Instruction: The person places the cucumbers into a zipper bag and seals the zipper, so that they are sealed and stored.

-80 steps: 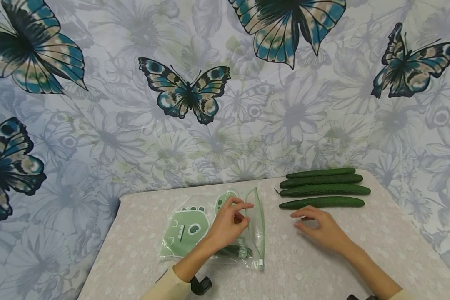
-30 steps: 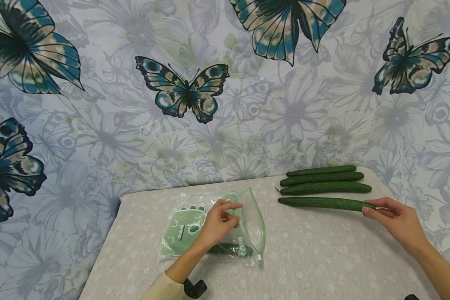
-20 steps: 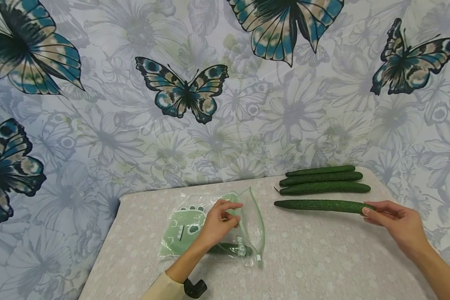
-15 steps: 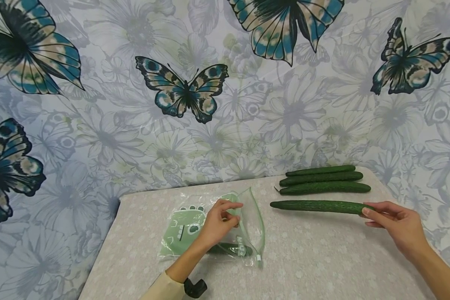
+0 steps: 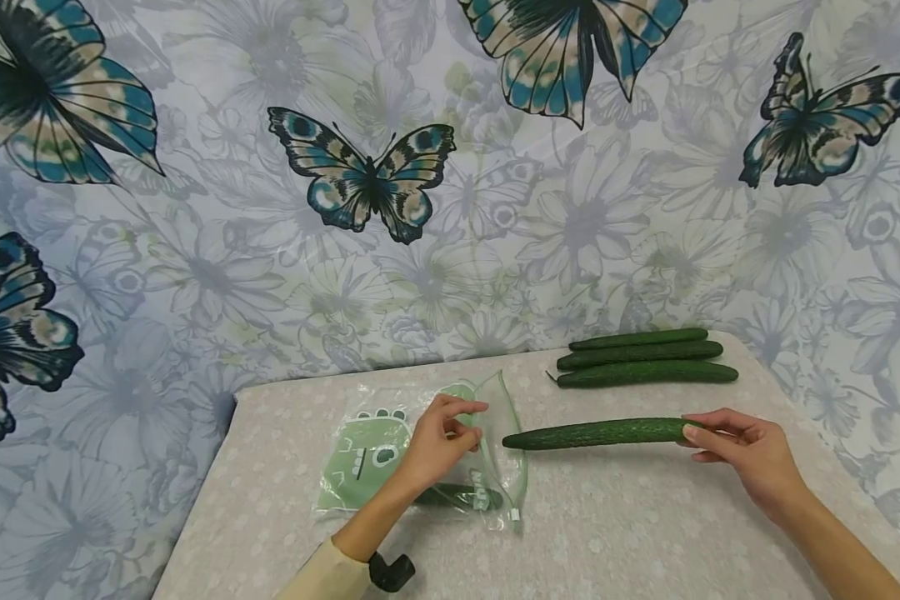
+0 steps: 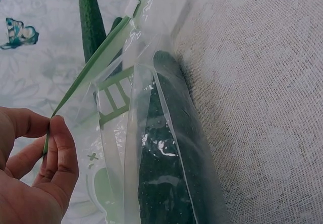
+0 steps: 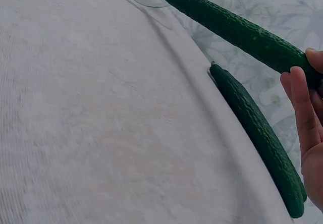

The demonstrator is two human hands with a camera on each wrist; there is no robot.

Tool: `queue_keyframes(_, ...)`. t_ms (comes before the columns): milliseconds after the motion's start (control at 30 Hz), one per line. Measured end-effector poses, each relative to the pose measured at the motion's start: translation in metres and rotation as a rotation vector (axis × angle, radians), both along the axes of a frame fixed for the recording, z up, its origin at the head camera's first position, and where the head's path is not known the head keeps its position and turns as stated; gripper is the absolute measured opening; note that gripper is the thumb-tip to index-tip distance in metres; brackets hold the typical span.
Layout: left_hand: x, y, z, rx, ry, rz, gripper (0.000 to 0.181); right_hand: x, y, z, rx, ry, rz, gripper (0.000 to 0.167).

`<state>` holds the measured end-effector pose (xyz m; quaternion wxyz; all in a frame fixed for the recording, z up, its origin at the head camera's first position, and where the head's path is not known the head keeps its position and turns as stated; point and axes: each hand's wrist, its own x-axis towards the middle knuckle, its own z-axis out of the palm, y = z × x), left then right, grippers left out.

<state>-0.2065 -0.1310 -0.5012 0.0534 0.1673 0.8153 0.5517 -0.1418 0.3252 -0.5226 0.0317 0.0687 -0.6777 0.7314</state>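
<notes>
My right hand (image 5: 750,450) grips one end of a long green cucumber (image 5: 600,432), whose far tip reaches the mouth of a clear zip bag (image 5: 375,467) printed with a green cartoon face. In the right wrist view that cucumber (image 7: 237,30) is raised off the table. With finger and thumb, my left hand (image 5: 438,437) pinches the bag's green zip edge, seen up close in the left wrist view, where the hand (image 6: 38,168) holds the edge (image 6: 81,77) up. Inside the bag lies another cucumber (image 6: 161,148). A white slider (image 6: 132,7) sits at the zip's end.
Three more cucumbers (image 5: 645,373) lie side by side at the back right of the table. A pale patterned cloth (image 5: 607,533) covers the table, which meets a butterfly-print backdrop (image 5: 495,250) behind. A black wrist mount (image 5: 392,572) sits by my left sleeve.
My right hand took the nearest cucumber by its right end, drew it away from the other three and brought it leftward to the bag. My left hand has stayed on the bag's edge.
</notes>
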Motion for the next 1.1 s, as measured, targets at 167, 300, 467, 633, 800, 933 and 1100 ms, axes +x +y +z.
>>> queue_keyframes(167,0.000,0.000,0.000,0.017,-0.005,-0.006,0.040,-0.005,-0.019,-0.007,0.040,-0.025,0.037,0.020)
queue_keyframes(300,0.001,0.001,0.001,0.023,-0.004,-0.011,0.040,-0.009,-0.036,-0.012,0.081,-0.045,0.047,0.017)
queue_keyframes(467,0.002,0.001,0.003,0.015,-0.004,-0.011,0.039,-0.012,-0.056,-0.019,0.074,-0.065,0.061,0.017)
queue_keyframes(633,0.001,0.002,0.005,0.009,-0.001,-0.018,0.038,-0.015,-0.076,-0.023,-0.008,-0.114,0.085,0.018)
queue_keyframes(800,0.001,0.004,0.007,-0.002,0.007,-0.015,0.038,-0.019,-0.098,-0.025,-0.031,-0.205,0.103,0.017)
queue_keyframes(933,0.001,0.005,0.008,0.004,0.002,-0.014,0.039,-0.019,-0.116,-0.027,-0.031,-0.245,0.129,0.015)
queue_keyframes(1100,0.001,0.007,0.009,0.013,-0.006,-0.023,0.039,-0.020,-0.135,-0.030,-0.040,-0.281,0.150,0.014)
